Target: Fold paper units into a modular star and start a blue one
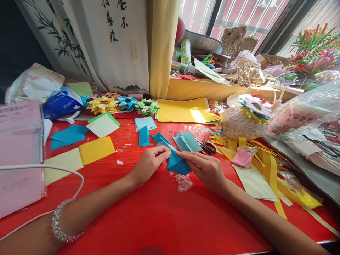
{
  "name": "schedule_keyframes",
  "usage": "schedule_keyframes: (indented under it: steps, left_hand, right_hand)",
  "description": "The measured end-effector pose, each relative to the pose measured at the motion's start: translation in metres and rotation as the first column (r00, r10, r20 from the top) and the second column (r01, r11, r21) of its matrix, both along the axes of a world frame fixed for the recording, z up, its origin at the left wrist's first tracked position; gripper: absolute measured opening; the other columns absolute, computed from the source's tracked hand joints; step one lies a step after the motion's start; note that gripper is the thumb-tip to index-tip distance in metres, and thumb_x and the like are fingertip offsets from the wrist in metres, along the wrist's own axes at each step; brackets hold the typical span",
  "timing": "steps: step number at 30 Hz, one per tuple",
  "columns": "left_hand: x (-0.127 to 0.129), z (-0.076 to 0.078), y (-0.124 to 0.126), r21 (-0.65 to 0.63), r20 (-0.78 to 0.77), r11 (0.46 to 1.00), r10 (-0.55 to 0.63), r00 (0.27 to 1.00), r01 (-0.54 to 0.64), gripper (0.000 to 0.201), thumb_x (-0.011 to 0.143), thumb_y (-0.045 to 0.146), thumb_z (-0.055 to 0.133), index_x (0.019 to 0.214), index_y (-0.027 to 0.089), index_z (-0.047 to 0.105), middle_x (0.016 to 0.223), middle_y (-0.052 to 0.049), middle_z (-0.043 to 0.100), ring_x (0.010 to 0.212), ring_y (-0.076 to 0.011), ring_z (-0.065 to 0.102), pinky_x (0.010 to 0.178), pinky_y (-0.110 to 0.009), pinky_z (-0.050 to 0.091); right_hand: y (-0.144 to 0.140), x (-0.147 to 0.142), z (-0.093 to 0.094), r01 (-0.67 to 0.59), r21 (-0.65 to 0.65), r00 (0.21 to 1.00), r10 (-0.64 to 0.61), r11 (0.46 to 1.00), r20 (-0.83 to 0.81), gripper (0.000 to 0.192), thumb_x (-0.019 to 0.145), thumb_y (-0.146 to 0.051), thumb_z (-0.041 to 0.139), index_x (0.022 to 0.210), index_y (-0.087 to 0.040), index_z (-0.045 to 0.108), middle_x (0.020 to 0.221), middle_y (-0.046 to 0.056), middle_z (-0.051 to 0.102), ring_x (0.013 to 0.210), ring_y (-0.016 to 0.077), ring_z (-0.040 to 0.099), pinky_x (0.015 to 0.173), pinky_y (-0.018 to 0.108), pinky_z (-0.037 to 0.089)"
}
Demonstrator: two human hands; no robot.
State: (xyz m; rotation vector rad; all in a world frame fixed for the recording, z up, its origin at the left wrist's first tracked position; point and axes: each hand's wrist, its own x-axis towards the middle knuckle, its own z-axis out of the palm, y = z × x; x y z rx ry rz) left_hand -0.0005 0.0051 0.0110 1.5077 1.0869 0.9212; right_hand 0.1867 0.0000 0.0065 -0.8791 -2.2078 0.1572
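Note:
Between my two hands is a partly folded piece of blue paper [178, 166], held just above the red table. My left hand [150, 161] pinches its upper left edge between thumb and fingers. On the other side, the fingers of my right hand [207, 166] press together on its right part. Just behind it lie folded light blue papers [187, 142] and a narrow blue folded strip [144, 136]. Black-handled scissors [209, 148] rest to the right of these, partly covered. A small heap of white scraps [183, 182] sits below the paper.
Blue sheets [69, 136], a yellow sheet [97, 150] and pale sheets lie left. Folded paper stars [105, 104] and yellow card [186, 110] line the back. Yellow strips [271, 173] and plastic bags crowd the right. A white cable [79, 184] passes over my left forearm.

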Motion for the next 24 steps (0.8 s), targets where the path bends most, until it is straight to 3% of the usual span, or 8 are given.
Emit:
schedule_keyframes:
  steps: [13, 19, 24]
  left_hand:
    - [-0.0014, -0.0024, 0.0012, -0.069, 0.085, 0.996, -0.043, 0.995, 0.049, 0.031, 0.083, 0.040, 0.043, 0.062, 0.017, 0.045, 0.043, 0.007, 0.029, 0.043, -0.0073, 0.027, 0.044, -0.022, 0.021]
    - [0.0012, -0.0020, 0.0031, -0.030, 0.032, 0.999, -0.029, 0.999, 0.030, 0.025, 0.080, 0.038, 0.048, 0.068, 0.017, 0.053, 0.048, 0.006, 0.037, 0.043, -0.0062, 0.028, 0.043, -0.020, 0.024]
    - [0.0012, -0.0014, 0.0029, 0.073, -0.007, 0.997, -0.036, 0.999, 0.037, 0.023, 0.081, 0.036, 0.047, 0.073, 0.017, 0.057, 0.064, 0.003, 0.052, 0.058, -0.0086, 0.044, 0.056, -0.019, 0.036]
  right_hand:
    - [0.0016, 0.0015, -0.0028, -0.061, 0.075, 0.998, 0.059, 0.995, 0.031, 0.030, 0.083, -0.007, 0.044, 0.106, -0.016, 0.062, 0.099, 0.006, 0.067, 0.088, 0.0140, 0.064, 0.077, 0.020, 0.054]
    - [0.0017, 0.0026, -0.0053, -0.063, 0.046, 0.996, 0.060, 0.997, 0.069, 0.031, 0.085, -0.011, 0.041, 0.108, -0.020, 0.061, 0.102, 0.004, 0.066, 0.090, 0.0137, 0.063, 0.079, 0.022, 0.054]
    - [0.0032, 0.0032, -0.0025, -0.102, 0.004, 0.994, 0.101, 0.995, 0.032, 0.031, 0.085, -0.010, 0.041, 0.105, -0.019, 0.062, 0.099, 0.005, 0.067, 0.087, 0.0132, 0.064, 0.076, 0.021, 0.053]
